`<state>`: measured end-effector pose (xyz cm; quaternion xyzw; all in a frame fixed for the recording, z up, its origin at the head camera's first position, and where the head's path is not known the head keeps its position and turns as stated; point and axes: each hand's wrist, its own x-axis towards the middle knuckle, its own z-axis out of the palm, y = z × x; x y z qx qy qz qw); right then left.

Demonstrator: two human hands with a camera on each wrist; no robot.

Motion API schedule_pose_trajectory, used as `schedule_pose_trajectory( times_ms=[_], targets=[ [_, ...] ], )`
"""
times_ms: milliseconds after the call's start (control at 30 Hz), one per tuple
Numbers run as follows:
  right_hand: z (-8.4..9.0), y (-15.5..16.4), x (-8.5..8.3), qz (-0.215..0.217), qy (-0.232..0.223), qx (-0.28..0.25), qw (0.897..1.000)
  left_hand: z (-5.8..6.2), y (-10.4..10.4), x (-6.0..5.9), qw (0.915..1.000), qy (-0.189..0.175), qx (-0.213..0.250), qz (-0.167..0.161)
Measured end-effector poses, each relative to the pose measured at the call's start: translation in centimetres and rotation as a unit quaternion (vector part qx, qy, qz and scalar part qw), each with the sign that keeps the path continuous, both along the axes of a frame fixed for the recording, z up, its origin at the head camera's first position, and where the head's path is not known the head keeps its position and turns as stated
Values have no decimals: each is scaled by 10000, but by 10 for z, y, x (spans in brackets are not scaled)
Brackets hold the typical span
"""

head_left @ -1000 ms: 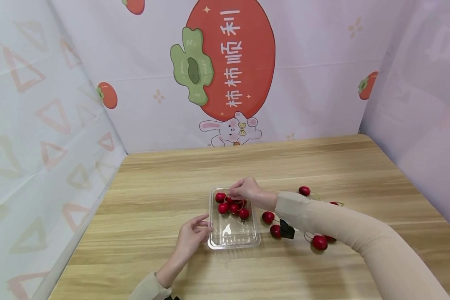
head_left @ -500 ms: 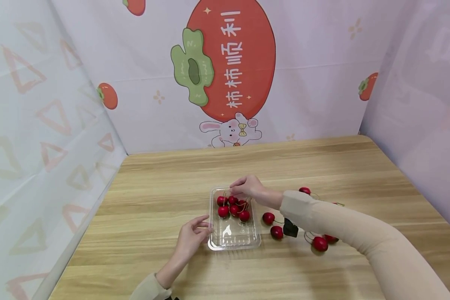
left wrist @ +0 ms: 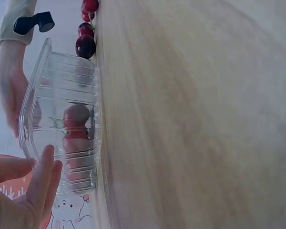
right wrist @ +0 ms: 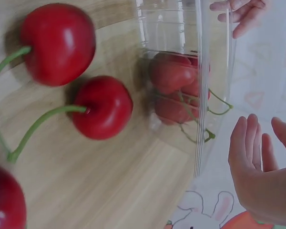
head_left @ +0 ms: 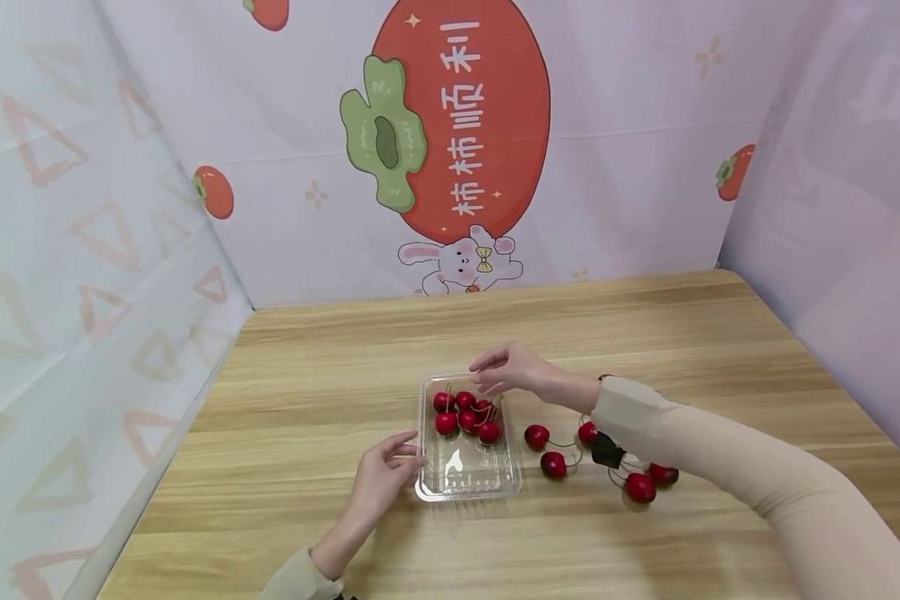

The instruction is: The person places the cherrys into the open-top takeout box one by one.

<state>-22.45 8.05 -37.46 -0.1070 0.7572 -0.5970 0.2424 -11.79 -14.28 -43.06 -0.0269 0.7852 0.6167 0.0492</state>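
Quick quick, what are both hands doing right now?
Left hand: open, fingers at the edge of the clear box.
Right hand: open, holding nothing.

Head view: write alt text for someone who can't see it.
A right hand hovers, holding nothing, near the far right corner of a clear tray of red cherries; a left hand rests at the tray's left side. More cherries lie to the right on the wooden table.

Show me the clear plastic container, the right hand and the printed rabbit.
Clear plastic container [head_left: 482, 472], head view: bare floor.
Right hand [head_left: 514, 368], head view: back of the hand.
Printed rabbit [head_left: 465, 260], head view: its face.
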Motion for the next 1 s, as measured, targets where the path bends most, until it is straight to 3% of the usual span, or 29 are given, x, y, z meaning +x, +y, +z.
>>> schedule_pose_trajectory(
  times_ms=[500,833,1000],
  targets=[
    [-7,33,13,376,524,502,9967,2,1,1,10000,-31,4,-1],
    [-8,59,22,1125,874,767,9868,2,1,0,10000,-28,1,20],
    [-11,75,29,1253,1118,1146,9791,3,1,1,10000,-42,31,-3]
  ],
)
